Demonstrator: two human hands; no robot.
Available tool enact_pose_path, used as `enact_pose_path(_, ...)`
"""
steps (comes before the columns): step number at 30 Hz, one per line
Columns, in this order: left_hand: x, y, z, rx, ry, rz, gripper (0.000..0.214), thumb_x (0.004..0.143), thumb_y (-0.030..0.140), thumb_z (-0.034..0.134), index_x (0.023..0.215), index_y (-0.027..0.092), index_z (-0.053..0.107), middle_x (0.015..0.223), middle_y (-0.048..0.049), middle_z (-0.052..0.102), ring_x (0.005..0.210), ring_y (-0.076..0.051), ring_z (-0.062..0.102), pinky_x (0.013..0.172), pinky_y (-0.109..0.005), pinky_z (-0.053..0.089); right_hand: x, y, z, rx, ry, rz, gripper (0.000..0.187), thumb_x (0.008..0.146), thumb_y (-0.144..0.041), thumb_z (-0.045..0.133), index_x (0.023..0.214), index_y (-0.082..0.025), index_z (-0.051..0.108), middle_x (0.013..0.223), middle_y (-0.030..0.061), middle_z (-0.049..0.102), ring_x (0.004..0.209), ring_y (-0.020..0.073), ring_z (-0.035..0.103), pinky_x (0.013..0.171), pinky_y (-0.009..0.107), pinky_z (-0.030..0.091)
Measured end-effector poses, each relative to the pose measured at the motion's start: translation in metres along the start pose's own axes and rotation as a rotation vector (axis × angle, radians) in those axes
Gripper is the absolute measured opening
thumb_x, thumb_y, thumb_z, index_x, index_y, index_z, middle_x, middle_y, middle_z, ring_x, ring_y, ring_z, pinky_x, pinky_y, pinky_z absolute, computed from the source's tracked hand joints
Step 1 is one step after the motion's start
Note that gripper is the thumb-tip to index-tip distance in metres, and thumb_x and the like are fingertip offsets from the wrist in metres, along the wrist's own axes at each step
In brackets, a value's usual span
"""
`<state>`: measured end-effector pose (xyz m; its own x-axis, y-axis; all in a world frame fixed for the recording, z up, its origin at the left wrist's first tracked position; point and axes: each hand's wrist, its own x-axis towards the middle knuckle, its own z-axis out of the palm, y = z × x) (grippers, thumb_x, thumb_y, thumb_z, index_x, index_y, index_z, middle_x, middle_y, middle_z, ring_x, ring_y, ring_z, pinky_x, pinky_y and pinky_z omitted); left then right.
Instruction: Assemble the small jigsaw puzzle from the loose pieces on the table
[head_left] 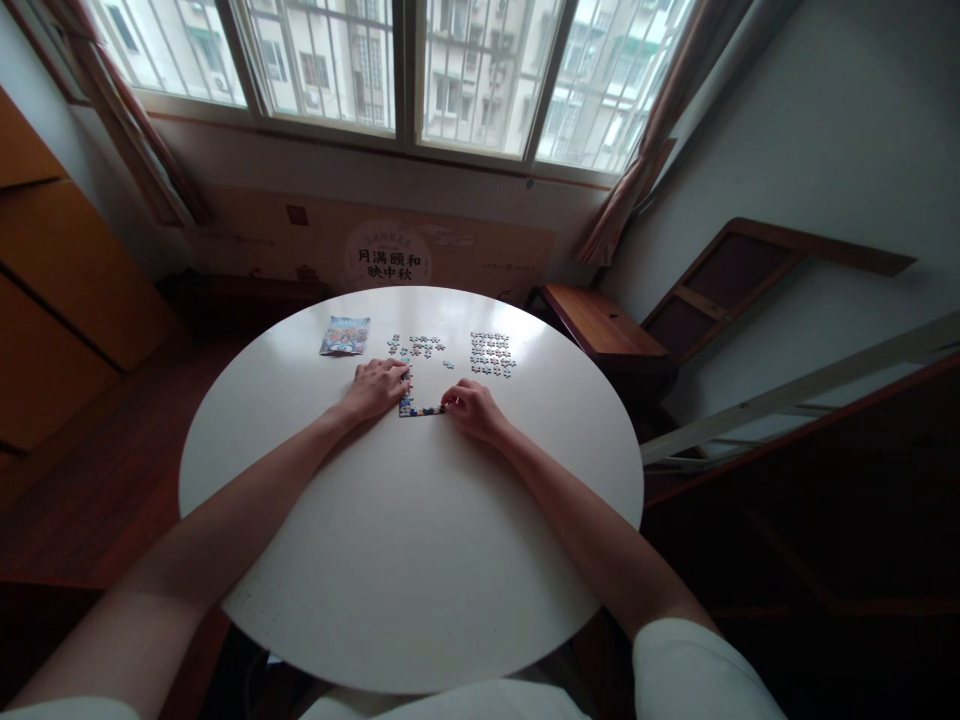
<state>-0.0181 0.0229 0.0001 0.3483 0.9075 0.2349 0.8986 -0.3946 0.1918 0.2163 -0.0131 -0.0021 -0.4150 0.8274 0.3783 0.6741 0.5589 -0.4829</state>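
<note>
Black characters "月满颐和映中秋" (pixel 390 265) mark the panel (pixel 491 243) beyond the jigsaw (pixel 426 411).

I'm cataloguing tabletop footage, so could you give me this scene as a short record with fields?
Surface: rounded, glossy white table
Joined pieces: L-shaped strip of small multicoloured jigsaw pieces
Left hand: fingertips at the far part of the strip's left side
Right hand: fingers at the right end of the strip's near side; whether its grip holds a piece is unclear
Loose, right: neat rows of small multicoloured pieces
Loose, left: less regular group of similar pieces
Packaging: flat, rectangular, blue-and-orange printed packet, left of both groups
</note>
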Motion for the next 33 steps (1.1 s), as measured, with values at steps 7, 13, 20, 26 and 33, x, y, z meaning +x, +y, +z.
enact_pose_path(7, 0.0006, -0.0005, 0.0003, -0.002, -0.010, -0.006, 0.045, 0.092, 0.044, 0.039, 0.131, 0.028, 0.055, 0.139, -0.0046, 0.053, 0.123, -0.030, 0.045, 0.099, -0.047, 0.033, 0.0001, 0.0022, 0.0014, 0.001, 0.000, 0.000, 0.019, 0.079, -0.009, 0.058, 0.083, -0.019, 0.073, 0.081, 0.0035, 0.059, 0.073, 0.0142, 0.051, 0.072, 0.027, 0.037)
enact_pose_path(13, 0.0035, -0.0014, 0.0014, 0.019, -0.054, -0.027, 0.046, 0.092, 0.045, 0.037, 0.133, 0.030, 0.054, 0.142, -0.0042, 0.049, 0.125, -0.031, 0.042, 0.101, -0.048, 0.031, 0.0000, 0.0022, 0.0018, 0.000, 0.002, -0.004, 0.020, 0.078, -0.008, 0.057, 0.083, -0.019, 0.073, 0.081, 0.0029, 0.059, 0.071, 0.0136, 0.050, 0.072, 0.027, 0.037)
enact_pose_path(20, 0.0046, -0.0029, 0.0028, 0.016, -0.060, -0.022, 0.049, 0.093, 0.046, 0.035, 0.135, 0.029, 0.052, 0.149, -0.0030, 0.043, 0.131, -0.030, 0.038, 0.103, -0.048, 0.030, 0.0000, 0.0037, 0.0029, 0.002, 0.006, -0.005, 0.019, 0.079, -0.009, 0.058, 0.083, -0.020, 0.073, 0.081, 0.0032, 0.059, 0.072, 0.0139, 0.051, 0.072, 0.027, 0.037)
enact_pose_path(26, 0.0038, -0.0027, 0.0000, -0.022, -0.077, -0.014, 0.049, 0.093, 0.047, 0.036, 0.136, 0.031, 0.052, 0.148, -0.0011, 0.044, 0.131, -0.031, 0.038, 0.104, -0.050, 0.027, -0.0003, 0.0031, 0.0020, 0.002, 0.010, -0.013, 0.018, 0.079, -0.010, 0.058, 0.083, -0.019, 0.073, 0.081, 0.0030, 0.058, 0.072, 0.0138, 0.051, 0.072, 0.027, 0.037)
enact_pose_path(33, 0.0021, -0.0009, -0.0012, -0.045, -0.053, -0.012, 0.048, 0.092, 0.046, 0.038, 0.136, 0.031, 0.052, 0.147, -0.0023, 0.046, 0.130, -0.031, 0.038, 0.104, -0.050, 0.027, 0.0000, 0.0020, 0.0005, 0.000, 0.003, -0.001, 0.019, 0.079, -0.009, 0.058, 0.083, -0.019, 0.073, 0.081, 0.0032, 0.059, 0.071, 0.0135, 0.051, 0.071, 0.027, 0.037)
